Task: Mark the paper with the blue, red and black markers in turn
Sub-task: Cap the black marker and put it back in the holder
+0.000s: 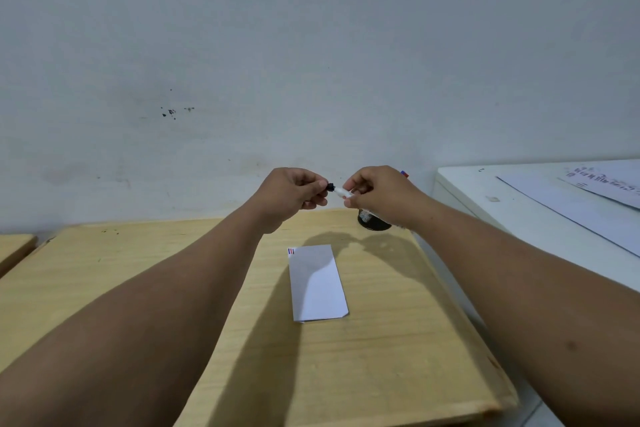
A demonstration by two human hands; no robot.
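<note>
Left hand (294,192): I pinch the black cap end of the black marker (337,191) in my curled fingers, held up level with my other hand.
Right hand (377,194): I close it around the white barrel, so the marker bridges the small gap between my two hands.
Why held so: gripping both ends, I judge I am either pulling the cap off or pressing it back on; which, I cannot tell.
Paper (317,282): lies flat on the counter (398,340) below and just toward me from my hands, free for marking.
Marks (291,251): short strokes sit at the paper's far left corner; blue and red show, a black one is too small to confirm.
Holder (374,220): a dark mesh cup stands under my right hand, mostly hidden by it.
Other markers: a red and blue tip (404,174) peeks past my right knuckles; the rest is hidden.
Marker tip: covered by my fingers, unseen.
</note>
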